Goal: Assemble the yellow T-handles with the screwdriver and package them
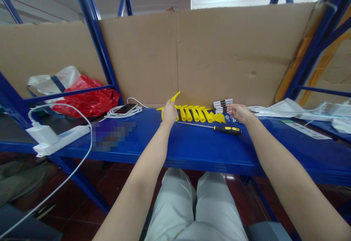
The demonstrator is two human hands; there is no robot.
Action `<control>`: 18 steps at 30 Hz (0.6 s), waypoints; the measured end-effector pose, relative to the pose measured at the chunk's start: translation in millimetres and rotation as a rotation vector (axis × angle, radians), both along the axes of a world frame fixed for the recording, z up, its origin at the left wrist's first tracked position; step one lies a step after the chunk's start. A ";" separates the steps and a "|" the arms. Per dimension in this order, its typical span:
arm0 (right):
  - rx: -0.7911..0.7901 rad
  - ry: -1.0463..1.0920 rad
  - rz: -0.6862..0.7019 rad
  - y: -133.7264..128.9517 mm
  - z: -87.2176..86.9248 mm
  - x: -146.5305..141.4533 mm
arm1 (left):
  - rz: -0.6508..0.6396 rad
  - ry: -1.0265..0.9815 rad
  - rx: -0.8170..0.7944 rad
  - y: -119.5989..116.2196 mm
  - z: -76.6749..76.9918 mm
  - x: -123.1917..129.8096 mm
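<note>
My left hand (170, 113) is closed around a yellow plastic piece (176, 95), whose narrow end pokes up above the fingers. Beside it, a row of similar yellow plastic pieces (195, 113), tube-like with slanted tops, stands along the back of the blue shelf. Smaller yellow pieces (219, 118) lie bunched at the row's right end. My right hand (239, 113) reaches to a stack of white-and-black pen-like sticks (222, 105), fingers apart at their right ends. Whether it touches one is too small to tell. In front of the row lies a screwdriver (227, 130) with a black-and-yellow handle.
A blue metal shelf (153, 142) carries everything, backed by a cardboard sheet (219, 54). At left are a power strip (68, 138), a coiled white cable (120, 113), a phone (127, 108) and a red bag (87, 94). White plastic wrapping (285, 107) lies at right.
</note>
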State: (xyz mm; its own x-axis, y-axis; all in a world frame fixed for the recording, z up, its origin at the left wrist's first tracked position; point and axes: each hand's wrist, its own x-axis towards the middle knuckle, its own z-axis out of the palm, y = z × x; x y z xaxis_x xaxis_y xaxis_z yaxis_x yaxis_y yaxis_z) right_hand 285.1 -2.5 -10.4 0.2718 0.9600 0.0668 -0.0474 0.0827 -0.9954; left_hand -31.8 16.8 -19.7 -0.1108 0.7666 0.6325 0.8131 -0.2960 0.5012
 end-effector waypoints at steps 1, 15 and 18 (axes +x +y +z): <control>-0.001 -0.016 -0.003 0.2 -0.5 0.0 | 0.019 0.031 -0.036 -0.1 -1.0 -0.4; -0.038 -0.101 -0.029 -3.9 0.7 -6.1 | 0.005 0.239 -0.289 2.4 -13.1 5.9; -0.037 -0.102 -0.022 -5.7 1.2 -8.1 | 0.031 0.111 -0.270 1.3 -9.9 8.1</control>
State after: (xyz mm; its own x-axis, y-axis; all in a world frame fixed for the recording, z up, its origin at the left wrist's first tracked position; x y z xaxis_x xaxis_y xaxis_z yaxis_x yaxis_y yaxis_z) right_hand 277.0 -8.2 -9.3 0.2867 0.9561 0.0601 0.0555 0.0460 -0.9974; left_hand -23.7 18.1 -29.6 -0.0787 0.9061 0.4156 0.8738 -0.1380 0.4662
